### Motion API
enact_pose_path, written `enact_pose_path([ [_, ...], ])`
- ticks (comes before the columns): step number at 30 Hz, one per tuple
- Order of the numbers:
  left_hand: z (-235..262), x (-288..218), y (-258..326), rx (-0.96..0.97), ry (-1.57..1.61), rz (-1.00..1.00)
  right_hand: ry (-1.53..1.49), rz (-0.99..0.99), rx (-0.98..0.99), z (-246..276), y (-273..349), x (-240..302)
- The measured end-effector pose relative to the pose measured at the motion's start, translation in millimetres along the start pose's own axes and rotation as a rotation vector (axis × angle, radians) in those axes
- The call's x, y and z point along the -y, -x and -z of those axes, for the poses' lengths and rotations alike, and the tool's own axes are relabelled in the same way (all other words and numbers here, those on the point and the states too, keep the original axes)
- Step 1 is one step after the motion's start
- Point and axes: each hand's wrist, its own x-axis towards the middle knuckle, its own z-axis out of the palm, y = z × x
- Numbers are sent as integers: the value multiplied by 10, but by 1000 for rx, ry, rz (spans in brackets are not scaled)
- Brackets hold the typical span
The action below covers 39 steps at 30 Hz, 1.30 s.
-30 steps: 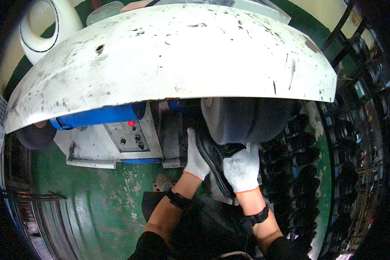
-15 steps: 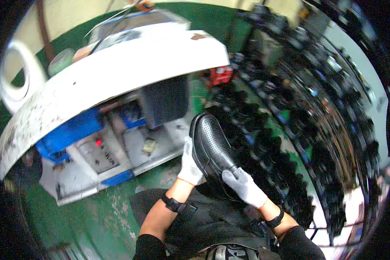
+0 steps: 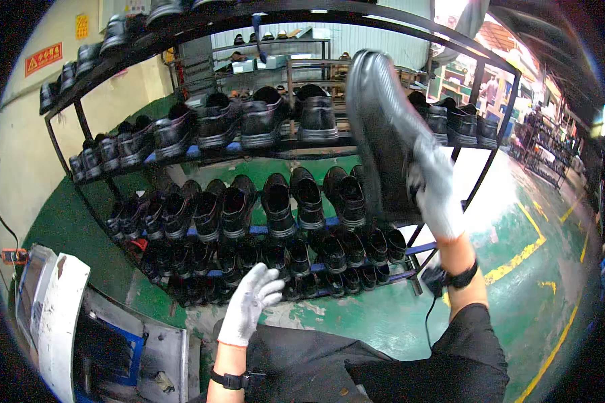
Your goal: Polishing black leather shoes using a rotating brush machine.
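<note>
A black shoe (image 3: 383,127) is raised at the right, its toe pointing up and its underside partly toward me. My right hand (image 3: 439,191), in a whitish glove, is closed around its heel end. The shoe hides part of the rack and some shoes behind it. Lower down, my gloved left hand (image 3: 251,303) is held out with its fingers apart and nothing in it. Beyond that hand, black shoes (image 3: 280,205) stand in rows on the rack's lower shelves.
A dark metal rack (image 3: 64,144) of black shoes spans the view ahead. At the lower left stands a white-topped machine (image 3: 64,322). Yellow lines (image 3: 511,265) mark the green floor (image 3: 383,326) at the right. Another loaded rack (image 3: 544,151) stands farther back.
My view has turned from the white-topped machine to the shoe rack. The left hand has let go of the shoe, and my right hand has lifted it up to the right.
</note>
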Motion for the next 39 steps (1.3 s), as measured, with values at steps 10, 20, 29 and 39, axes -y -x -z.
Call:
enact_pose_path([
  [10,205,213,162,-62,-78,34,726,142,382,-427,-1741,-759],
  [20,659,375,434,-244,1,40,200,226,399,-1535,-899,229],
  [29,1227,494,683,-376,213,-427,-979,332,957,-2097,1711,1624],
  [39,2437,452,2110,-837,739,-810,-1339,509,1497,-3582,2563,2668],
])
